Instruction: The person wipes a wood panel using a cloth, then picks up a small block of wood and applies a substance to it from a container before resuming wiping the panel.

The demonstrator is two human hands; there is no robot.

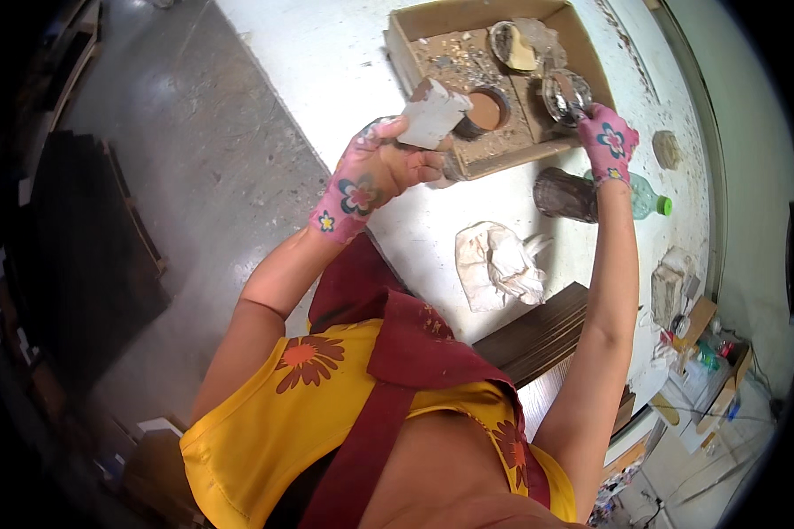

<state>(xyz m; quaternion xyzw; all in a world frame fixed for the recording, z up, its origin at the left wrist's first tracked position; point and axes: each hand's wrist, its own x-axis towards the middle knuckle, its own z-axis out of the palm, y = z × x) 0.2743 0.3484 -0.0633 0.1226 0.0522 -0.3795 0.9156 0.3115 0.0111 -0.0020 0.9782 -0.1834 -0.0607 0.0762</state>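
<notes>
My left hand (375, 169), in a pink flowered glove, grips a pale rectangular block (432, 113) with brown smears and holds it tilted above the near edge of a shallow cardboard box (410, 40). My right hand (610, 141), in a matching glove, reaches over the box's right side and closes its fingers on a shiny round metal tin (563, 94). Inside the box sit a round tin of brown paste (483, 111) and a plastic-wrapped container with a yellowish lump (520, 46).
A white, paint-spattered tabletop (326, 62) carries the box. On it lie a dark cylindrical jar (565, 194), a clear bottle with a green cap (648, 201) and a crumpled white cloth (496, 263). A dark wood board (538, 331) lies near me. Grey floor is at left.
</notes>
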